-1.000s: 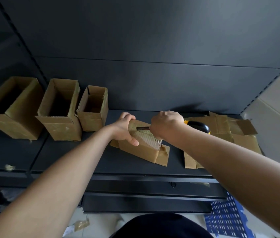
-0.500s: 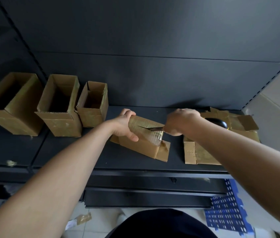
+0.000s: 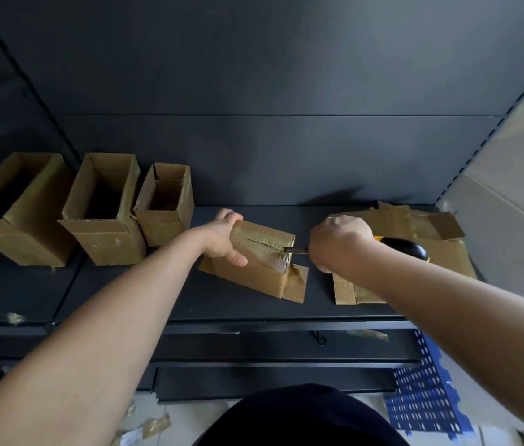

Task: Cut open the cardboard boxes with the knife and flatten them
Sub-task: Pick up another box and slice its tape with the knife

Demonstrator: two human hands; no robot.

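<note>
Taped box: brown corrugated cardboard, oblong, glossy crinkled tape on top, slit lengthwise; lies tilted mid-shelf, end flaps splayed.
Left hand: fingers curled over the box's far left end, thumb on its near face.
Right hand: fist closed round the knife, black-and-yellow handle behind the wrist; blade tip touching the slit's right end.
Open boxes: three, upright, far left, side by side.
Flattened cardboard: creased sheets, right, under the right forearm.
Shelf: dark matte metal.
</note>
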